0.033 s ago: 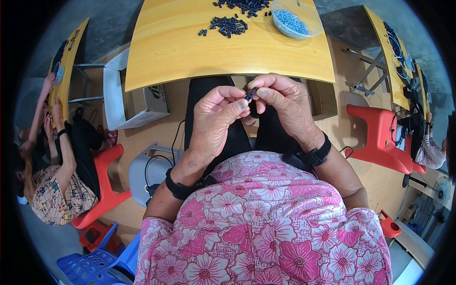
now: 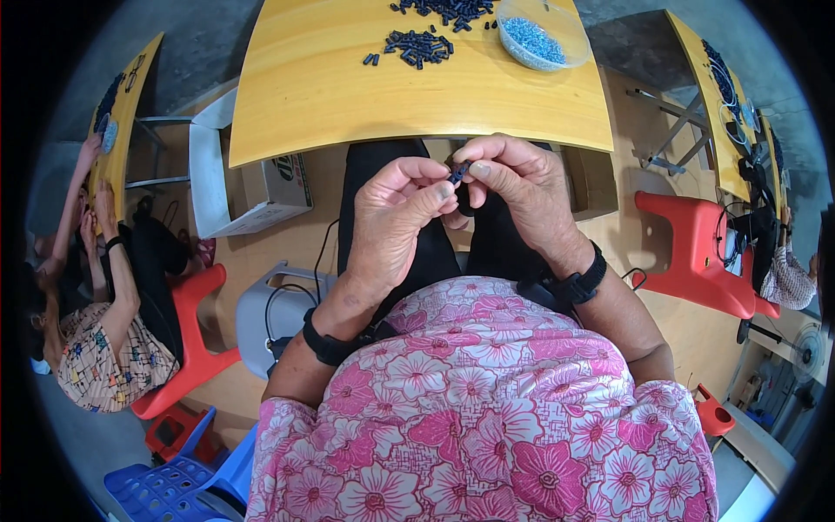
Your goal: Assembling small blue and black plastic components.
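While both hands sit close above the lap, L hand (image 2: 396, 222) pinches fingers toward a small black part (image 2: 458, 171), which R hand (image 2: 522, 191) also nips at thumb and forefinger; part's between fingertips, tilted up-right, short of the bench (image 2: 348, 96) edge.

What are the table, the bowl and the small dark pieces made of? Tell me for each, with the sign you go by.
Table: probably wood or laminate, smooth yellow top with faint grain and a soft sheen.
Bowl: likely clear plastic; the light-blue bits inside show through its wall.
Small dark pieces: seemingly matte black plastic, uniform and without glint; too small to be sure. Both hands pinch one.
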### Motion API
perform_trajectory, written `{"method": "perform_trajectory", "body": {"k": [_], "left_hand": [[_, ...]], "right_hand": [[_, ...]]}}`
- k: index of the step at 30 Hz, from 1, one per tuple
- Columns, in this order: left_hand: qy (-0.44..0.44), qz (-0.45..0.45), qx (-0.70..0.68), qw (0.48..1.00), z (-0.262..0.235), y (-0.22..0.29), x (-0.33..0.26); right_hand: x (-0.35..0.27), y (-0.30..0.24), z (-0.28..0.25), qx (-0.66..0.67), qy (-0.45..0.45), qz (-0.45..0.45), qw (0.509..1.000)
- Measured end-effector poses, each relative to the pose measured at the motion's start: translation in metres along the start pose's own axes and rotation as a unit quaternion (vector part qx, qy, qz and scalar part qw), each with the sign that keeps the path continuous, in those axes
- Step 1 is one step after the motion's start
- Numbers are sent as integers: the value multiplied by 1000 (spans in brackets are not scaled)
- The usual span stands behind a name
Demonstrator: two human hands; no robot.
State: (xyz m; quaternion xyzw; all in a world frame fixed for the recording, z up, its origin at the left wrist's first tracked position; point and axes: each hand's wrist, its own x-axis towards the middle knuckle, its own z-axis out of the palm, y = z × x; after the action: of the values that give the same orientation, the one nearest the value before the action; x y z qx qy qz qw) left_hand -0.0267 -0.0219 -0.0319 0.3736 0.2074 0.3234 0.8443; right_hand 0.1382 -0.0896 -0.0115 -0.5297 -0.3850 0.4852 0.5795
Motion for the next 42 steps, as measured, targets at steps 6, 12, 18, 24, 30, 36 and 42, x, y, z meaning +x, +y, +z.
{"method": "perform_trajectory", "body": {"k": [6,12,18,24,30,36,42], "left_hand": [[6,13,15,1000,0,1,0],[16,15,25,999,1,2,0],[11,10,7,1000,5,6,0],[4,5,6,1000,6,6,0],[4,5,20,1000,3,4,0],[-9,-5,11,1000,4,5,-1],[-10,-4,12,1000,3,4,-3]], "right_hand": [[-1,-2,2,-44,5,-37,998],[-2,-3,0,-5,8,-27,1000],[-3,-8,-1,-22,9,-18,1000],[-4,-15,-2,-88,8,-32,996],[-4,-12,1,-123,17,-96,988],[-3,-9,0,-127,19,-118,985],[-4,-11,-1,-184,13,-158,970]]}}
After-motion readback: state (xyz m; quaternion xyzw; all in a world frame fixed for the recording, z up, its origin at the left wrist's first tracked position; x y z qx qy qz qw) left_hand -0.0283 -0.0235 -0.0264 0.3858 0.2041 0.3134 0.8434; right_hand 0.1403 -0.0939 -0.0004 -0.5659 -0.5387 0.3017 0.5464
